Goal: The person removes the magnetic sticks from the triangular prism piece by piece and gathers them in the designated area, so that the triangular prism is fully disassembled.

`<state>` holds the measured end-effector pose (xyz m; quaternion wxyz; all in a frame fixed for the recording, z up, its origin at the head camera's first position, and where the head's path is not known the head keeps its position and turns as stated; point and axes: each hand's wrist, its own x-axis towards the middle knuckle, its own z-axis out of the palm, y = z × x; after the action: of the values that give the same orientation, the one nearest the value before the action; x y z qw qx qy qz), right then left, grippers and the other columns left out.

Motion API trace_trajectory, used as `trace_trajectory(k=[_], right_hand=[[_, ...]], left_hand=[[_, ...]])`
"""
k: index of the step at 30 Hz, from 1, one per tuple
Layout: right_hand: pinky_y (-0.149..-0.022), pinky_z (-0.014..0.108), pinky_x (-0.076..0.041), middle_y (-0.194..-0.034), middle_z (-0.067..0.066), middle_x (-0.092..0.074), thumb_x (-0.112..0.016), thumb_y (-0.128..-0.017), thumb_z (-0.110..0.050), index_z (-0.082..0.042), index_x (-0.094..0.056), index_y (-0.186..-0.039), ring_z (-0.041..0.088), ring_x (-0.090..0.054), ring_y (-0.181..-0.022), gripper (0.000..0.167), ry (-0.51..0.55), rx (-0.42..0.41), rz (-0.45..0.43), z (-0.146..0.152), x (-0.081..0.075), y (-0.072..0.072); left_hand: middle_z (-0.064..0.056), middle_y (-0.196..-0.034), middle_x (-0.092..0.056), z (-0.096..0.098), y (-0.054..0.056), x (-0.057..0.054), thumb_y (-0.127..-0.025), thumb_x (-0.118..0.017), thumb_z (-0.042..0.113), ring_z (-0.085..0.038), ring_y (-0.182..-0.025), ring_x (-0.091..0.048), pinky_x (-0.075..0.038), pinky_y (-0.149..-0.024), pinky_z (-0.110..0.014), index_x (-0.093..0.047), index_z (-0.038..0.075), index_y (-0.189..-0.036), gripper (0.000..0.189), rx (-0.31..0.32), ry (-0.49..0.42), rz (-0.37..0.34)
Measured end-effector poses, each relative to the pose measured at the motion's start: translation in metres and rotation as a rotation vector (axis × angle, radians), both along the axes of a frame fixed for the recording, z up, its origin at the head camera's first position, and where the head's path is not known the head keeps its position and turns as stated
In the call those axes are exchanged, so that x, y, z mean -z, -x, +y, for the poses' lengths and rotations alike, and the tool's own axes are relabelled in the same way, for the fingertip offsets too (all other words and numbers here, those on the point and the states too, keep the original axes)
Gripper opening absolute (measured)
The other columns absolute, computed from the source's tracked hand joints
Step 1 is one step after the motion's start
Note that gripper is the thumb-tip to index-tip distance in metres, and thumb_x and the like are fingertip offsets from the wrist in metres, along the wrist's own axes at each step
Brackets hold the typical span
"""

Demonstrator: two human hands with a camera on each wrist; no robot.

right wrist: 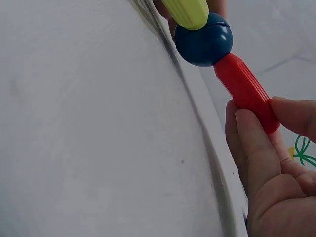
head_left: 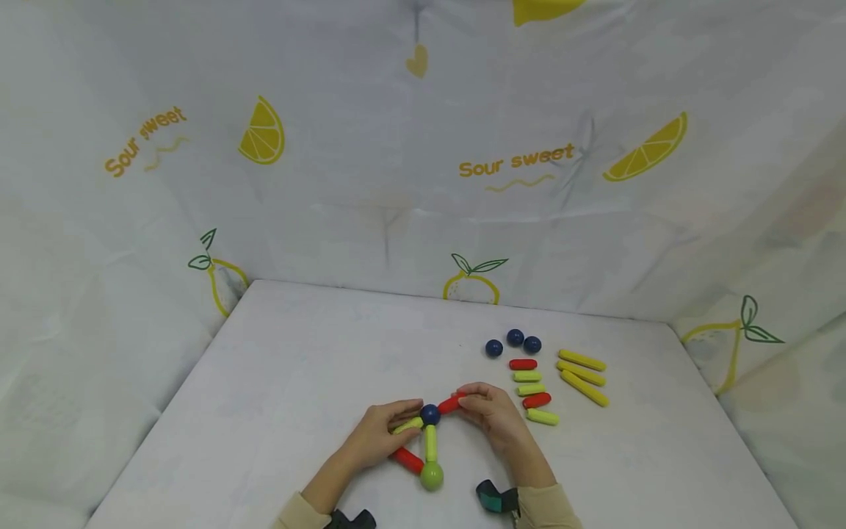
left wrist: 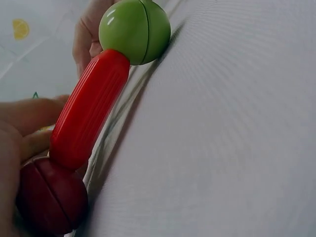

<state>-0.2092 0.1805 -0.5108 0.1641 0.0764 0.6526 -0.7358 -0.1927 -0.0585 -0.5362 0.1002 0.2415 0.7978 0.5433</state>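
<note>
A small frame of rods and balls lies between the two hands in the head view. My left hand [head_left: 377, 436] holds the yellow-green rod [head_left: 407, 425] between thumb and fingers, beside a blue ball [head_left: 429, 414]. My right hand [head_left: 497, 419] pinches the outer end of a red rod [right wrist: 247, 91], whose other end meets the blue ball. A second yellow-green rod [head_left: 431, 443] runs from that ball to a green ball [head_left: 432, 476]. Another red rod [left wrist: 91, 108] links the green ball to a dark red ball [left wrist: 52, 196], which the left hand hides from the head camera.
Loose blue balls [head_left: 515, 338] lie at the back right of the white table [head_left: 284, 367]. Below them sits a column of short red and yellow-green rods [head_left: 527, 376]. Three longer yellow rods [head_left: 584, 388] lie right of these. A printed cloth [head_left: 370, 162] hangs behind the table.
</note>
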Motion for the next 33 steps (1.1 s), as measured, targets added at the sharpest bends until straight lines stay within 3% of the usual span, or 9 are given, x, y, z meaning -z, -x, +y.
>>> trace_trajectory(k=[5, 9, 19, 24, 27, 33], right_hand=[[-0.086, 0.026, -0.056, -0.099, 0.008, -0.070, -0.062, -0.087, -0.001, 0.008, -0.056, -0.112, 0.016, -0.066, -0.091, 0.027, 0.022, -0.036, 0.042, -0.005, -0.001, -0.002], [-0.083, 0.024, -0.057, -0.100, 0.010, -0.070, -0.062, -0.086, 0.000, 0.009, -0.057, -0.112, 0.015, -0.066, -0.089, 0.027, -0.014, -0.005, 0.088, -0.007, 0.001, -0.003], [-0.079, 0.020, -0.057, -0.103, 0.011, -0.070, -0.067, -0.086, -0.008, -0.002, -0.066, -0.108, 0.015, -0.065, -0.089, 0.023, -0.265, 0.009, 0.220, -0.008, 0.003, -0.004], [-0.085, 0.020, -0.055, -0.110, 0.008, -0.067, -0.068, -0.087, -0.013, -0.007, -0.068, -0.110, 0.015, -0.065, -0.098, 0.023, -0.370, 0.112, 0.273, -0.004, -0.005, -0.003], [-0.088, 0.020, -0.054, -0.116, 0.008, -0.065, -0.067, -0.088, -0.014, -0.009, -0.066, -0.113, 0.018, -0.063, -0.105, 0.025, -0.398, 0.172, 0.258, 0.005, -0.013, -0.003], [-0.088, 0.016, -0.053, -0.120, 0.010, -0.062, -0.066, -0.089, -0.015, -0.008, -0.064, -0.116, 0.014, -0.063, -0.105, 0.028, -0.421, 0.185, 0.198, 0.040, -0.020, -0.011]], left_hand=[[-0.008, -0.130, -0.060, 0.008, 0.003, -0.003, -0.089, -0.064, 0.040, -0.017, -0.114, -0.061, -0.053, -0.092, -0.025, -0.056, 0.009, -0.132, 0.054, -0.034, 0.129, 0.030], [-0.005, -0.124, -0.064, 0.012, 0.004, -0.002, -0.090, -0.064, 0.034, -0.014, -0.111, -0.062, -0.054, -0.089, -0.024, -0.063, 0.012, -0.125, 0.041, -0.072, 0.192, 0.062], [-0.010, -0.120, -0.066, 0.013, 0.002, -0.006, -0.091, -0.065, 0.026, -0.015, -0.105, -0.065, -0.056, -0.084, -0.022, -0.065, 0.008, -0.121, 0.035, -0.073, 0.155, 0.053], [-0.006, -0.120, -0.066, 0.011, 0.002, -0.005, -0.090, -0.065, 0.027, -0.016, -0.108, -0.064, -0.056, -0.087, -0.028, -0.066, 0.012, -0.120, 0.034, -0.087, 0.198, 0.039], [-0.005, -0.121, -0.066, 0.008, 0.002, -0.005, -0.089, -0.066, 0.030, -0.017, -0.111, -0.063, -0.055, -0.090, -0.031, -0.066, 0.014, -0.120, 0.035, -0.104, 0.217, 0.024], [-0.007, -0.121, -0.066, 0.005, 0.000, -0.004, -0.089, -0.067, 0.029, -0.016, -0.109, -0.063, -0.055, -0.088, -0.026, -0.066, 0.011, -0.120, 0.036, -0.105, 0.165, 0.038]])
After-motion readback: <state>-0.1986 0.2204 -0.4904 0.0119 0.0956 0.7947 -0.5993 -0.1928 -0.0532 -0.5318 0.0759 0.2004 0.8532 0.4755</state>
